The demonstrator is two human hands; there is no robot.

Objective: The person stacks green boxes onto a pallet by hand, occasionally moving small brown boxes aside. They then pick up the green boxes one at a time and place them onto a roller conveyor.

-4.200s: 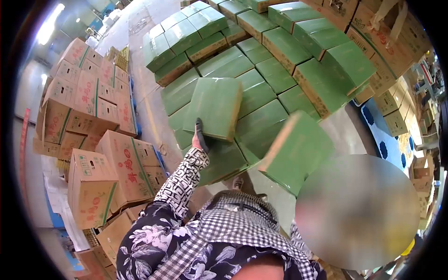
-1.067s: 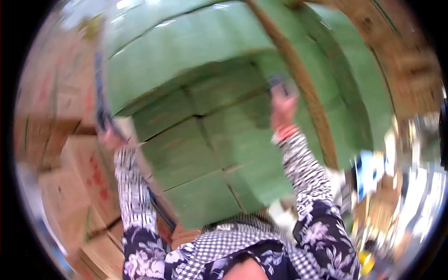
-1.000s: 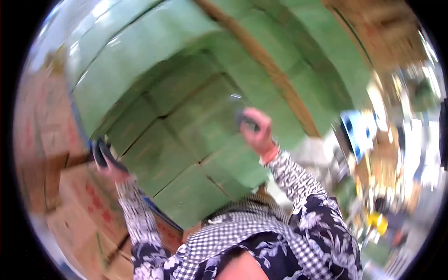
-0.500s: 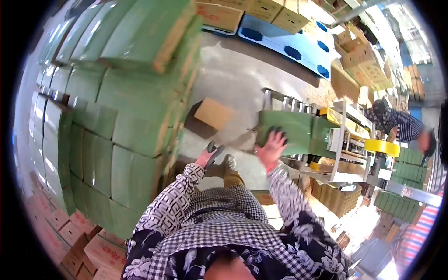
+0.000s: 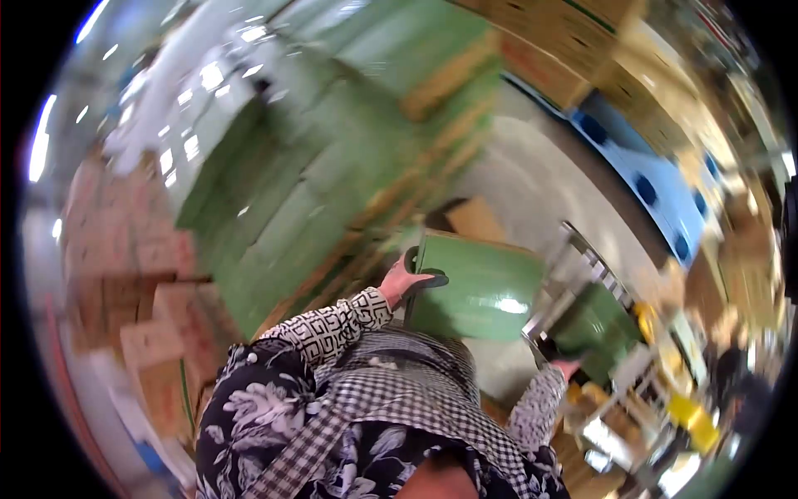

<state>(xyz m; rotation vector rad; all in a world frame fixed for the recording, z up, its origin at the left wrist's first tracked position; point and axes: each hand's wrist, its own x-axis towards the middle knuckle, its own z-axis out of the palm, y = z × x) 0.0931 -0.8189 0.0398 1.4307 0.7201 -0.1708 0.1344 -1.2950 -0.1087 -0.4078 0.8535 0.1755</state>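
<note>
A green carton (image 5: 478, 291) with a shiny top lies across in front of my waist, off the end of the roller conveyor. My left hand (image 5: 407, 280), in a pink glove with dark grey fingers, is closed on its left end, the thumb over the top. Near the carton's lower right corner is my right hand (image 5: 565, 364), its fingers blurred and partly hidden. Just beyond that hand, a second green carton (image 5: 594, 328) sits on the conveyor (image 5: 597, 264).
Tall stacks of green cartons (image 5: 283, 195) rise on the left, with brown cartons (image 5: 154, 349) behind. A small brown box (image 5: 478, 219) lies on the floor. A blue pallet (image 5: 640, 179) bears cartons at the upper right. Beside the conveyor, a yellow machine part (image 5: 694, 422) shows.
The green carton has come off the conveyor toward my body and the stack. My left hand has taken its left end; my right hand has left its top. The view has turned left.
</note>
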